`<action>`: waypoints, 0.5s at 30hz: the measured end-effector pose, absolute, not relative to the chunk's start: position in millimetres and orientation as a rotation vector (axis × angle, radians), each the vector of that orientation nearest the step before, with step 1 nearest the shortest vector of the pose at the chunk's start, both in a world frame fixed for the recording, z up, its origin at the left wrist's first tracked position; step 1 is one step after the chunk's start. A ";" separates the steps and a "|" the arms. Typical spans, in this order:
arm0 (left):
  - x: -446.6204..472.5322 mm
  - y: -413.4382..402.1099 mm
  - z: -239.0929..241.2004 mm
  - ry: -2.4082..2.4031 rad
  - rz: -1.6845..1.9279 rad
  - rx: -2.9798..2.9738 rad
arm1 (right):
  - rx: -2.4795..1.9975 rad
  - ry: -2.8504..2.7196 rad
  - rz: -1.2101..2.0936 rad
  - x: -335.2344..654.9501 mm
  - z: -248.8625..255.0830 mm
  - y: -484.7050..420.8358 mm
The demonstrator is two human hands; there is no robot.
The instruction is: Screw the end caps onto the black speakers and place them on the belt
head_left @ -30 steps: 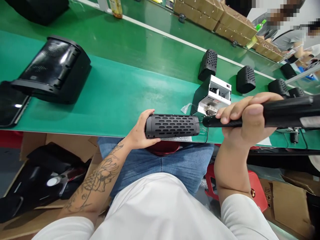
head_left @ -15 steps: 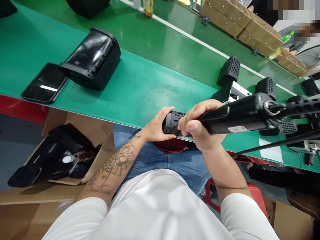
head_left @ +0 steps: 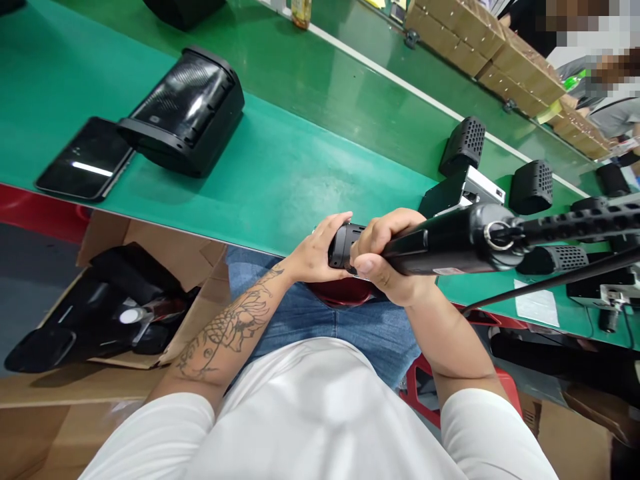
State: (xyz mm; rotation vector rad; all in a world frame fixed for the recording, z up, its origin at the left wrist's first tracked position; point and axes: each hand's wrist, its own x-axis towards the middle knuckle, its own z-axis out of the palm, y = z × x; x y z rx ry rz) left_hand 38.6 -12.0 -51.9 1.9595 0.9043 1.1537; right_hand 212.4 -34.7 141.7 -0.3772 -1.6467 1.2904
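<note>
"Two hands are being used here; what is each being occupied with?"

"By the left hand (head_left: pixel 316 257), the left end of a slotted black housing (head_left: pixel 343 241) is being gripped, its fingers being spread across both long sides. By the right hand (head_left: pixel 393 253), an electric screwdriver (head_left: pixel 440 248) is being held, the fingers being wrapped around its black body."

"And where is the housing being held?"

"At the near edge of the green bench (head_left: pixel 300 160), between the two hands. Most of it is being hidden by the right hand, so whether its weight is being borne by the bench cannot be told."

"Which step is being carried out, then?"

"Judging by the pose, the screwdriver is being applied to the housing, or is being lined up with it. The tip is being covered, so contact cannot be confirmed."

"What is being called for in the next move?"

"Steadiness, it would seem: the housing being braced firmly, the screwdriver being aimed straight. Nothing else is being touched; a smartphone (head_left: pixel 83 159) and a glossy black unit (head_left: pixel 185 103) are being left well apart, to the left."
</note>
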 end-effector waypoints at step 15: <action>31.1 -16.2 -50.3 0.777 1.162 2.048 | -0.370 -1.742 1.366 220.0 128.7 -32.0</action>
